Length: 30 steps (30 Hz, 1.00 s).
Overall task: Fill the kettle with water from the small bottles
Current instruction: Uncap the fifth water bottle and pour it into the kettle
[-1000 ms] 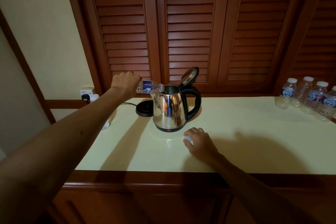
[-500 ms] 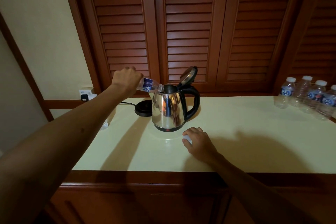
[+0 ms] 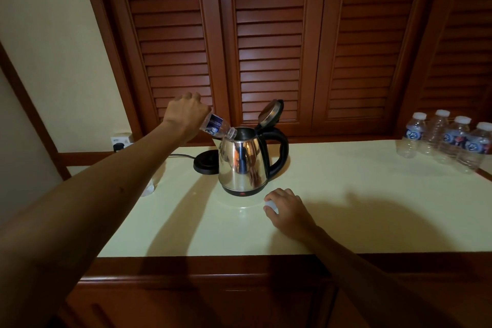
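Over the kettle, the left hand gripping the bottle has tipped it steeper, draining it; the right hand holds its cap.

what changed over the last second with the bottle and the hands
The left hand raised the base of the bottle it grips, tipping it steeper, neck down into the open kettle. The right hand stayed on the counter holding a white cap; kettle, its base and the four spare bottles unmoved.
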{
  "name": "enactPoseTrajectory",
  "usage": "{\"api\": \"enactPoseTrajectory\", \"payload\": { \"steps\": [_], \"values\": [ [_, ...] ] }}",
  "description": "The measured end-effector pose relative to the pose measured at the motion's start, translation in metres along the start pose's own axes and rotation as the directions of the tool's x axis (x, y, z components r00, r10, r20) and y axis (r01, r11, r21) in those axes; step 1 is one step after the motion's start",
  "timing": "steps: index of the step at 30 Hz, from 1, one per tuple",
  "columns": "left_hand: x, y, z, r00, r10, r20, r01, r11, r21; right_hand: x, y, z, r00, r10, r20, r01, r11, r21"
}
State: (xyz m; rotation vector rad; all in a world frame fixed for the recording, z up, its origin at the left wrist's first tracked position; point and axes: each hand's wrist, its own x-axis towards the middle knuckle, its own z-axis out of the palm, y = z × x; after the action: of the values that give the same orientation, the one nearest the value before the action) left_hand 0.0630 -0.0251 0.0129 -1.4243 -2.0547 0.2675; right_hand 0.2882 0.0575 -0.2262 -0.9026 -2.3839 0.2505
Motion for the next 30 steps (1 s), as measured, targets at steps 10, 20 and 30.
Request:
{"api": "enactPoseTrajectory", "payload": {
  "steps": [10, 20, 30],
  "values": [
    [0.004, 0.007, -0.008, 0.990, 0.091, -0.105, -0.076, 0.988, 0.134, -0.001, -0.001, -0.001, 1.000, -0.006, -0.010, 0.006, 1.000, -0.002],
    [-0.013, 0.001, 0.019, 0.999, -0.008, -0.041, 0.005, 0.997, -0.079, -0.002, -0.005, -0.002, 1.000, -0.023, -0.016, 0.022, 1.000, -0.015],
    [-0.081, 0.034, 0.073, 0.952, -0.217, 0.214, 0.281, 0.351, -0.893, -0.001, -0.019, -0.016, 0.994, 0.050, 0.095, -0.051, 0.999, 0.013]
  ]
}}
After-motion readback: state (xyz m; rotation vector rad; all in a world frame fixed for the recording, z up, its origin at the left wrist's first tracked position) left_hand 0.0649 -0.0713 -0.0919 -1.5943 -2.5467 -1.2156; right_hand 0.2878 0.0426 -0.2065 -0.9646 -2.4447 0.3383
